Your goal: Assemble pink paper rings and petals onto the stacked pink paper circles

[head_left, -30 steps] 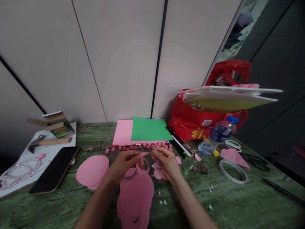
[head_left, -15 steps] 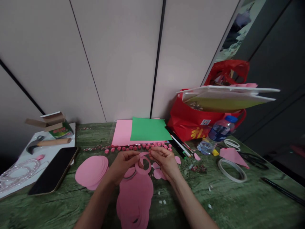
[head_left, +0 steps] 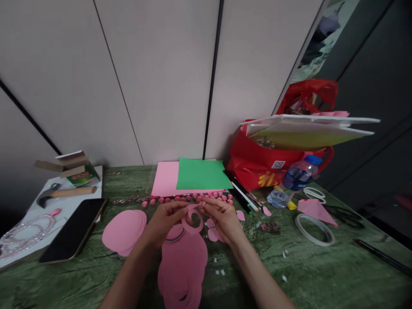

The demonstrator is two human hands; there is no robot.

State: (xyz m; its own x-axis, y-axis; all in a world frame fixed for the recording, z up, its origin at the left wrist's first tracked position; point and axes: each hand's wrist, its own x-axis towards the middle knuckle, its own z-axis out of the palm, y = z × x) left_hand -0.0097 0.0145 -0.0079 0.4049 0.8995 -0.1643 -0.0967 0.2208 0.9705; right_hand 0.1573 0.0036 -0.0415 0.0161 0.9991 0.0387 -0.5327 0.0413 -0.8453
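Observation:
A pink paper spiral (head_left: 197, 228) hangs in a curl between my two hands, above the green table. My left hand (head_left: 169, 218) pinches the strip from the left. The fingertips of my right hand (head_left: 222, 214) are closed on the strip's upper end. Just below lies an overlapping pile of pink cut paper pieces (head_left: 183, 262). Left of it sits a stack of pink paper circles (head_left: 124, 231). Pink petal-shaped pieces (head_left: 212, 233) lie partly behind my right hand. A row of small rolled pink paper roses (head_left: 167, 200) runs behind my hands.
Green paper (head_left: 202, 174) and pink paper (head_left: 164, 178) lie by the wall. On the right are a red bag (head_left: 249, 161), a water bottle (head_left: 296, 178), a tape roll (head_left: 313, 229) and black scissors (head_left: 346, 216). A phone (head_left: 74, 229), hammer (head_left: 72, 192) and opened box (head_left: 80, 174) are left.
My right fingers have shifted slightly left, closer to my left fingertips. The paper spiral has turned a little and hangs slightly further left.

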